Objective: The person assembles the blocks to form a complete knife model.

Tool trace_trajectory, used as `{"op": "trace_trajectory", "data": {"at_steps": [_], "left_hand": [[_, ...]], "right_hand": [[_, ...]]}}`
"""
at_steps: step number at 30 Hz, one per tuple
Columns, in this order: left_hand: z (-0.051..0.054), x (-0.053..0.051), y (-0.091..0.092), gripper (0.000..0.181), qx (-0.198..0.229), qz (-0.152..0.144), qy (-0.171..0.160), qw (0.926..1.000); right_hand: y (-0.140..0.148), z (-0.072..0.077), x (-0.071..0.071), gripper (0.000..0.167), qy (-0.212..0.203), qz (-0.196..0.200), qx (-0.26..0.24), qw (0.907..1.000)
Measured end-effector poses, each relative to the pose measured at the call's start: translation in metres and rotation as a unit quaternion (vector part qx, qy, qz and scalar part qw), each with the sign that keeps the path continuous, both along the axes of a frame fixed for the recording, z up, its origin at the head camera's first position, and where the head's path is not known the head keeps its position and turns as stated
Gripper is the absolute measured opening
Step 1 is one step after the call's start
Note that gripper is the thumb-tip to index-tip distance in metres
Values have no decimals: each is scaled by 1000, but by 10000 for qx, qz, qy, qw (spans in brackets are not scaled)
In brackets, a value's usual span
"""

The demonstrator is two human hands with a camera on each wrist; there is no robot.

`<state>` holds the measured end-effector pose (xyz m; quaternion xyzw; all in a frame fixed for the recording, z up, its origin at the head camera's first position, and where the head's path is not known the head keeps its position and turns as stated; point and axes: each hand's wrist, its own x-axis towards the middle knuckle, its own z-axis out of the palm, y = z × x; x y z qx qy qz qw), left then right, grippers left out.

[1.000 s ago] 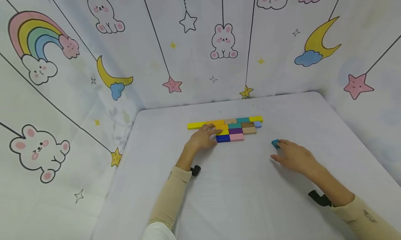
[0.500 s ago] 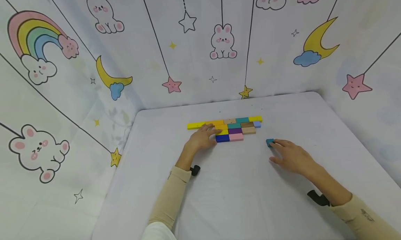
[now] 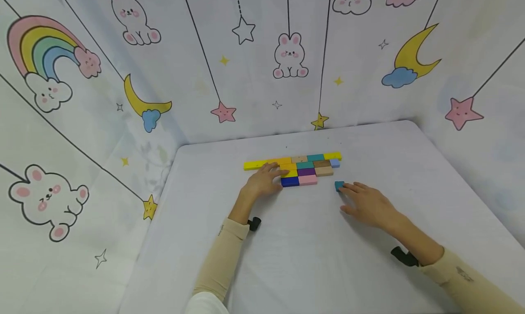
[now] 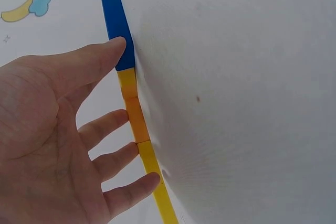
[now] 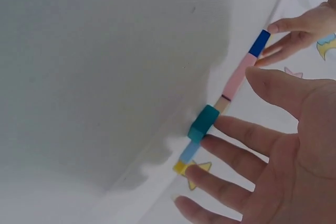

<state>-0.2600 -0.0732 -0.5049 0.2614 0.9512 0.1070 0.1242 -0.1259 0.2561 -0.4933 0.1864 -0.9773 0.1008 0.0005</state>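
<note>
Flat colored blocks lie edge to edge in several staggered rows on the white table. A dark blue block (image 3: 290,182) and a pink block (image 3: 308,180) form the near row. My left hand (image 3: 259,185) rests at the left end of the rows, its thumb touching the blue block in the left wrist view and its extended fingers along the orange block (image 4: 137,119) and the long yellow block (image 4: 157,182). To the right, a loose teal block (image 3: 339,186) sits on the table apart from the rows. The straight fingertips of my right hand (image 3: 366,205) touch its right side.
The rows also hold a purple block (image 3: 306,172), a tan block (image 3: 324,171) and a light blue block (image 3: 335,162). Behind the table hangs a white cloth wall (image 3: 262,90) with printed cartoons. A black wrist camera (image 3: 404,256) sits under the right wrist.
My right hand has slid the teal block leftward across the table, closer to the pink block. My left hand stays in place against the rows.
</note>
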Motion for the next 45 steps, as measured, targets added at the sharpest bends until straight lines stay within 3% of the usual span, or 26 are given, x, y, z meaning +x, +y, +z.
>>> {"op": "trace_trajectory", "data": {"at_steps": [6,21,45], "left_hand": [[0,0,0,55,19,-23,-14,10000],[3,-2,-3,55,108,-34,-49,9999],[0,1,-1,54,73,-39,-13,10000]], "right_hand": [[-10,0,-7,57,114,183,91,9997],[-30,2,-28,59,-261,178,123,9994],[-35,-3,-34,63,-413,90,-89,9991]]}}
